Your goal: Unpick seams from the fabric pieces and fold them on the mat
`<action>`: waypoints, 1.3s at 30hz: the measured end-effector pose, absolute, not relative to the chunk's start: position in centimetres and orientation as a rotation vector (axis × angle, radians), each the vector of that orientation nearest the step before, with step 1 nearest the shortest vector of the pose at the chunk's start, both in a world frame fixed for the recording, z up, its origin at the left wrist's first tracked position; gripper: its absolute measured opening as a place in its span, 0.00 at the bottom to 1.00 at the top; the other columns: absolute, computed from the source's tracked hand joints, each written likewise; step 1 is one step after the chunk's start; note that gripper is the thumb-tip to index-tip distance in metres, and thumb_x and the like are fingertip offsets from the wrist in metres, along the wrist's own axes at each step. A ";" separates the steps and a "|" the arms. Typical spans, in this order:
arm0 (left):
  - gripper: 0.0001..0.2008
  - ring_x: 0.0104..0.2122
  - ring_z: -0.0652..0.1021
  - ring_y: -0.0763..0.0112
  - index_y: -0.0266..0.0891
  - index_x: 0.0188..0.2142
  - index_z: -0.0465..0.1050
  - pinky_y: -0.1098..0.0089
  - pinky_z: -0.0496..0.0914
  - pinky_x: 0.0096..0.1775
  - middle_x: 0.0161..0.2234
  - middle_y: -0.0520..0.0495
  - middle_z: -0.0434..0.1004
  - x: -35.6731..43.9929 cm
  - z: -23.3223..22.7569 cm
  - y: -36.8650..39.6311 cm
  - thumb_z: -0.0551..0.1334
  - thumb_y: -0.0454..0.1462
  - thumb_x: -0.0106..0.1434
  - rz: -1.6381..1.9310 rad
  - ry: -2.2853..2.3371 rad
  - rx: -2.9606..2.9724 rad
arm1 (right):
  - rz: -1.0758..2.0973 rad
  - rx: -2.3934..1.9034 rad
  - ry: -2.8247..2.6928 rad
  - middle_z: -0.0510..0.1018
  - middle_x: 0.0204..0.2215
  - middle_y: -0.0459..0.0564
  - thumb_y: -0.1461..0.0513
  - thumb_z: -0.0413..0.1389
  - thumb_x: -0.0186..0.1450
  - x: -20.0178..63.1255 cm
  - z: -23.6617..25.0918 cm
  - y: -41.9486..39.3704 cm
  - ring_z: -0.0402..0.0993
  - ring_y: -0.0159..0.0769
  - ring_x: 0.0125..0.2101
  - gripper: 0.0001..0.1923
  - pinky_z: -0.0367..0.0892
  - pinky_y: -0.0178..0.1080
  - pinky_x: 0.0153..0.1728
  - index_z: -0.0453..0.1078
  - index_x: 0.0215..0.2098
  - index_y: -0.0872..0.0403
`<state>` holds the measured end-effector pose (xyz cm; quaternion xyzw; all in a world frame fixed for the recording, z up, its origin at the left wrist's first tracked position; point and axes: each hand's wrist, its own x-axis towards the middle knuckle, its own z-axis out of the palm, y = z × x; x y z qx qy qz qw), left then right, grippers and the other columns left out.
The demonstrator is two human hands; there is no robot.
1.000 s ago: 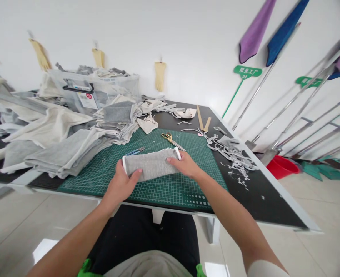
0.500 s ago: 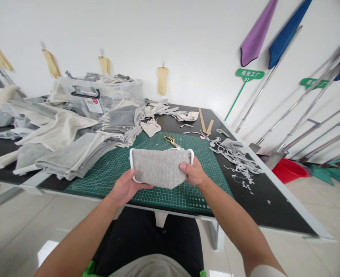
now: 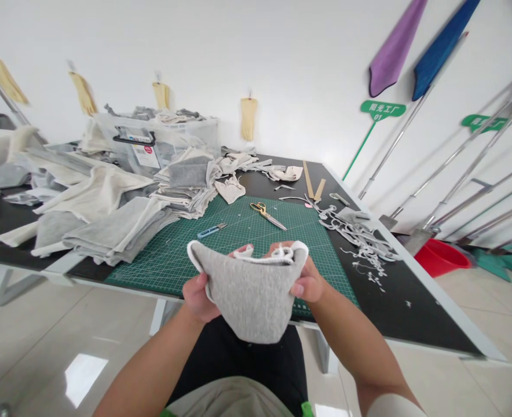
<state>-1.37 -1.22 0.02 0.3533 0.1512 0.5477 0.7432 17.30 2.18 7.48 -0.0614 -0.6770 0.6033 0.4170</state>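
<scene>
A grey cloth piece with white edging point(image 3: 256, 295) is held up between my two hands at the table's near edge. Its lower part bulges into a pouch-like shape, and its top sags open, showing curled white trim. My left hand point(image 3: 199, 298) grips the left side, thumb in front. On the right side, my right hand point(image 3: 308, 282) pinches the cloth near its top corner, with some fingers hidden behind it. Beyond the cloth, gold-handled scissors point(image 3: 268, 216) and a blue thread snipper point(image 3: 211, 230) lie on the green cutting mat point(image 3: 238, 211).
Stacked grey and cream fabric point(image 3: 121, 226) covers the left of the table, beside a clear plastic bin point(image 3: 186, 136) of cloth. Thin grey scraps point(image 3: 360, 231) and wooden strips point(image 3: 308, 180) lie on the right. A red bucket point(image 3: 442, 258) stands on the floor.
Both hands have lowered the cloth toward my body. It has gone from fairly flat to bulging, with its top edge sagging open. The snipper and the whole scissors now show.
</scene>
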 end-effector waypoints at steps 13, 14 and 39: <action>0.12 0.29 0.74 0.69 0.39 0.36 0.75 0.69 0.68 0.33 0.29 0.50 0.76 -4.0 1.3 -0.6 0.66 0.40 0.51 1.804 1.477 1.057 | 1.171 -0.984 -1.616 0.72 0.28 0.45 0.54 0.60 0.55 19.8 4.5 5.7 0.66 0.32 0.27 0.15 0.64 0.34 0.29 0.68 0.36 0.54; 0.10 0.28 0.73 0.70 0.39 0.34 0.75 0.71 0.67 0.31 0.27 0.51 0.75 -4.1 1.5 -0.6 0.65 0.41 0.53 1.783 1.646 1.175 | 1.113 -1.014 -1.658 0.72 0.29 0.45 0.56 0.59 0.56 19.5 4.2 5.7 0.67 0.32 0.28 0.14 0.64 0.35 0.30 0.69 0.37 0.54; 0.12 0.29 0.75 0.66 0.40 0.40 0.74 0.69 0.68 0.30 0.28 0.50 0.76 -7.3 0.7 -1.9 0.59 0.42 0.58 1.317 1.585 1.394 | 0.953 -1.441 -1.708 0.71 0.28 0.47 0.57 0.57 0.56 16.9 1.1 6.3 0.66 0.33 0.28 0.10 0.61 0.35 0.28 0.66 0.32 0.56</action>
